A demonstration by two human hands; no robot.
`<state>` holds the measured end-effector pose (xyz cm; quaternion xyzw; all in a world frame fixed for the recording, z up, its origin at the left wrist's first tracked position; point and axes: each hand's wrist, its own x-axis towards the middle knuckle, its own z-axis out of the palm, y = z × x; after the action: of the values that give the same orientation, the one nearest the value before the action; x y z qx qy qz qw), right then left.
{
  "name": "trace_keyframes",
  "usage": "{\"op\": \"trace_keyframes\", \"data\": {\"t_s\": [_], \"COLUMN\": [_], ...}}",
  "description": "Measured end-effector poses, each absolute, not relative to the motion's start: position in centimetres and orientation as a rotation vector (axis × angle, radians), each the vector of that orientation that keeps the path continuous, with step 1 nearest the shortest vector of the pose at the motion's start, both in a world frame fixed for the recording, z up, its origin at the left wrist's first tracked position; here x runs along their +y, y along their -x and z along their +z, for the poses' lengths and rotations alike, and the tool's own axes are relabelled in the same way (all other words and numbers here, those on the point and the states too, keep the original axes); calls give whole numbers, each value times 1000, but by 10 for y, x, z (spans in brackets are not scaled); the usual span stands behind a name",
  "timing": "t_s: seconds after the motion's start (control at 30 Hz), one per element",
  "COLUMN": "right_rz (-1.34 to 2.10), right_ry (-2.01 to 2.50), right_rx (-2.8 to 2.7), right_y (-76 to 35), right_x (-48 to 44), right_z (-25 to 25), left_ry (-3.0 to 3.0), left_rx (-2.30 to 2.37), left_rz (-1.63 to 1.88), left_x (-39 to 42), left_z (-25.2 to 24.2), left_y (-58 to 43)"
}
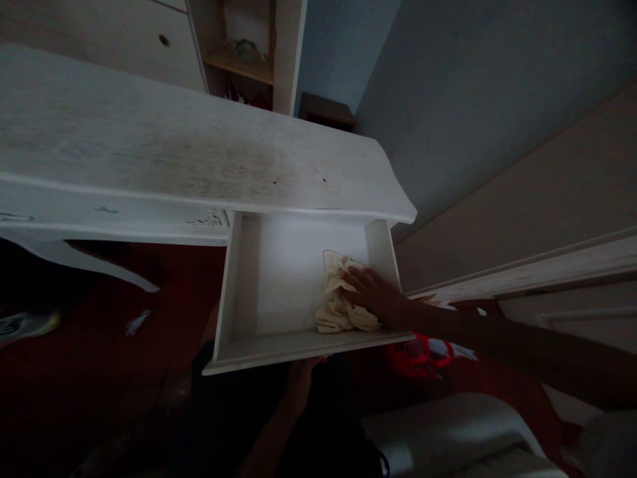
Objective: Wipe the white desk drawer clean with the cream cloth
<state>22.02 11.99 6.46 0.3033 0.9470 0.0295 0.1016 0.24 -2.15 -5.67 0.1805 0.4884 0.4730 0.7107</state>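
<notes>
Left hand [300,380] partly hidden beneath drawer [291,275], shoe [24,326] cut off at left edge, shelf object [247,48] indistinct

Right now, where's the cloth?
In the head view, the cloth lies in the right half of the open drawer, toward its front right corner, under the right hand.
</notes>
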Motion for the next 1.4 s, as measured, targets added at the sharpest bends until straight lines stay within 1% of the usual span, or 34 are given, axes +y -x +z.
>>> {"op": "trace_keyframes", "data": {"t_s": [0.27, 0.4, 0.83, 0.93, 1.1, 1.2, 1.4], "right_rz": [180, 154, 183, 43, -386, -587, -719], "right_ry": [-1063, -1098, -1296, -1414, -1691, -1804, -1942], "right_rx": [2693, 2684, 2619, 2642, 2638, 2682, 2735], "right_y": [-226, -223, -195, -190, -186, -181, -156], "right_x": [108, 111, 184, 199, 225, 237, 241], "right_z": [63, 65, 98, 102, 92, 80, 67], "left_ry": [-434, -422, -350, -349, -400, -400, -331], "left_rx": [1057, 1072, 1049, 1046, 1041, 1040, 1080], "left_rz": [1062, 1062, 1103, 1132, 1102, 1095, 1108], "left_x": [-22, -22, -18, -18, -17, -17, -16], "left_z": [-55, -59, -45, -43, -41, -44, -64], "left_y": [-2, -4, -2, -3, -2, -3, -11]}}
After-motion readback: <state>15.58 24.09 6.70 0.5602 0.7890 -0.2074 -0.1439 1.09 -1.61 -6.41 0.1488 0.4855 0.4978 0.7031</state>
